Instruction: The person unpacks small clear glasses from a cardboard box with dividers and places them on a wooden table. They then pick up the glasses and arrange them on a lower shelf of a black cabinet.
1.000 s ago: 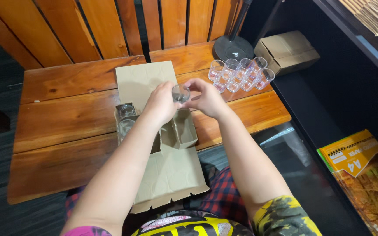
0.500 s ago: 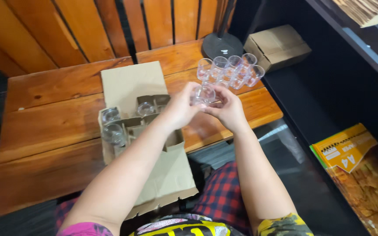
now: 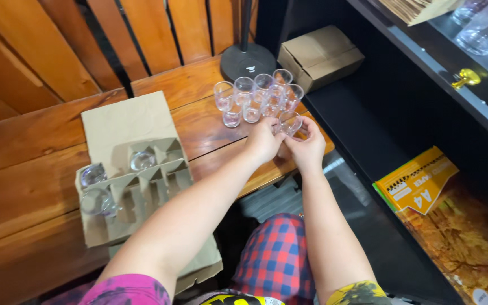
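Reaching forward over the wooden table (image 3: pixel 40 152), left hand (image 3: pixel 264 140) and right hand (image 3: pixel 307 148) curled shut together around one small glass (image 3: pixel 290 122), just beside the cluster of glasses (image 3: pixel 255 96).

Both hands (image 3: pixel 286 144) together, arms outstretched — left hand (image 3: pixel 264 141), right hand (image 3: pixel 307 148), fingers curled.
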